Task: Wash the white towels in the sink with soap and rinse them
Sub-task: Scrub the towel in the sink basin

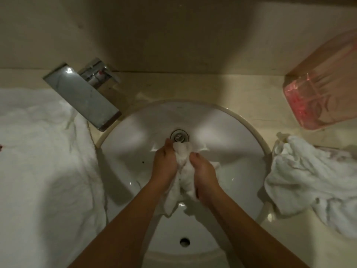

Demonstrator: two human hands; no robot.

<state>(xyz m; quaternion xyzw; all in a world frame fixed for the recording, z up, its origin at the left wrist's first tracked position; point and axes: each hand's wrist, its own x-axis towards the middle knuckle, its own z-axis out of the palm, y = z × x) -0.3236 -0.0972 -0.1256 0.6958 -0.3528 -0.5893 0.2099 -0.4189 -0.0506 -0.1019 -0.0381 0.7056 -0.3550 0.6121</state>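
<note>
Mid-wash: small towel (183,171) gripped between left hand (165,163) and right hand (204,175); more towels (309,180) waiting right of hands, unwashed or not unclear.

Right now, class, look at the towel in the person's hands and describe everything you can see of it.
The towel is white, soft cloth, bunched and crumpled into a twisted roll. The left hand and the right hand grip it from either side, fingers curled round it. It hangs inside the sink, just in front of the drain, with its loose lower end drooping toward the basin. Whether it is wet cannot be told.
</note>
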